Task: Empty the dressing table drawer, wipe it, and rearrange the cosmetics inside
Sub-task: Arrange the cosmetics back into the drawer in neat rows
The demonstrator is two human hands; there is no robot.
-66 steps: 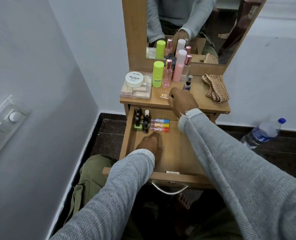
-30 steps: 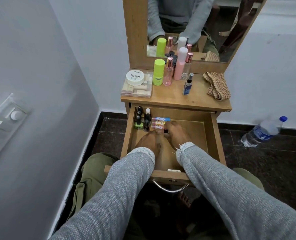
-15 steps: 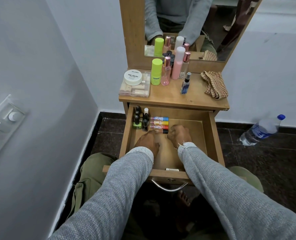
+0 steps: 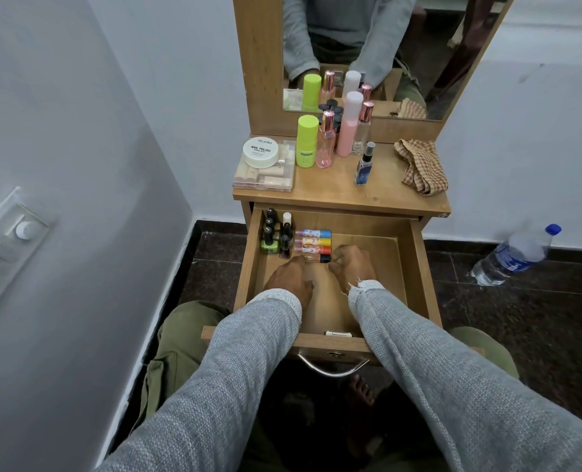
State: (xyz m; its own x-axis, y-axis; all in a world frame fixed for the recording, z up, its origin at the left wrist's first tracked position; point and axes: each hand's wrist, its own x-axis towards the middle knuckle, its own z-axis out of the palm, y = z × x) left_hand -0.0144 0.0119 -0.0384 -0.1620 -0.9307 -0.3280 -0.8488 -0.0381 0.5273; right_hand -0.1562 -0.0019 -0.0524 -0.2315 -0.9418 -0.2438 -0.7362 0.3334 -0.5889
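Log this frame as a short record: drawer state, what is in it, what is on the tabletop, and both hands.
drawer: pulled open
drawer contents: nail polish bottles upright at back left; four tubes lying side by side beside them
tabletop: clear box with white jar on it, spray bottles, checked cloth
left hand: inside drawer, near the front tube
right hand: inside drawer, fingers curled, at the front tube's cap; contact unclear

The drawer (image 4: 415, 267) is smooth matt wood with a shiny metal handle (image 4: 332, 367); the checked rag (image 4: 420, 165) is cloth.
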